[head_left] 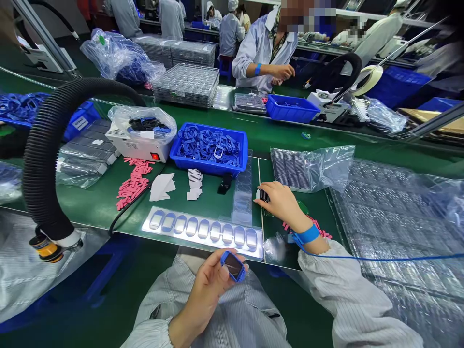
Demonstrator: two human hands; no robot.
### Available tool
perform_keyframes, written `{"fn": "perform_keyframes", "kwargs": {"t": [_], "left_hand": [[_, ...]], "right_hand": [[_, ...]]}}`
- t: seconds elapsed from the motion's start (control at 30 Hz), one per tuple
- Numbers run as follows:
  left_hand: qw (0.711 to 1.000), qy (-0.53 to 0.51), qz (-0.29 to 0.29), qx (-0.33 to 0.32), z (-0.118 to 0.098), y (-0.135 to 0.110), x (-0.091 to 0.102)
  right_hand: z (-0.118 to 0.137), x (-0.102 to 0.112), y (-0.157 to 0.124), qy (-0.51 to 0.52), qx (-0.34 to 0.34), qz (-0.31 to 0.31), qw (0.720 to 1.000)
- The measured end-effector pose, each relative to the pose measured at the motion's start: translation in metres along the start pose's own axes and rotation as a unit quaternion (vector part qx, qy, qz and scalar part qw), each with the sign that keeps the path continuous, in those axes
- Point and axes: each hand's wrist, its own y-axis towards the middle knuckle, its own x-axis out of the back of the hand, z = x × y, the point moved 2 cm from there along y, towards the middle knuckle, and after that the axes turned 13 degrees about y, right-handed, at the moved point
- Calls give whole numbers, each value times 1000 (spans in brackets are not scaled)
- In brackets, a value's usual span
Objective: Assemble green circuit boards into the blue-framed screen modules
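Observation:
My left hand [212, 282] is raised above my lap and holds a blue rubber-edged rectangular frame [233, 267] with a dark glassy centre. My right hand [281, 203] rests on the green conveyor belt [246, 135], and its fingertips pinch a small black-and-white striped piece [263, 195]. A blue anti-static wrist strap [307, 235] circles my right wrist, and its blue cord [377, 258] runs off to the right. Part of the striped piece is hidden by my fingers.
A blue bin of blue frames [208, 150] stands ahead of my hands. A clear tray of blue-edged parts [202, 232] lies at the belt's near edge. Pink strips [133, 183], a bagged striped stack [292, 169], a black corrugated hose [43, 159] and a co-worker [264, 53] surround the area.

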Motion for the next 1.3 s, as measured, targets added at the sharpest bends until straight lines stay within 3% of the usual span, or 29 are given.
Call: {"fn": "perform_keyframes", "kwargs": {"t": [0.13,0.27,0.37,0.53,0.63,0.9,1.07,1.3], "left_hand": [[1000,-8,-20,-8,-1,-3,3],[1000,12,-21,-7,-2,-4,6],[998,56,-1,-13,-4,-1,8],[995,62,70,-36,-7,2,1],[993,61,96,-38,-8,2,-4],[993,68,92,-33,-6,-2,-5],[994,63,82,-40,-2,-1,-4],[986,67,150,-41,-3,-4,-2]], "right_hand": [[0,3,7,25,-6,0,1000],[13,19,-5,92,4,-19,996],[46,31,-26,159,40,3,986],[114,38,-60,221,149,162,950],[133,41,-66,188,214,162,945],[136,42,-68,126,256,139,948],[132,38,-71,183,201,151,950],[122,34,-76,316,113,192,922]]}}
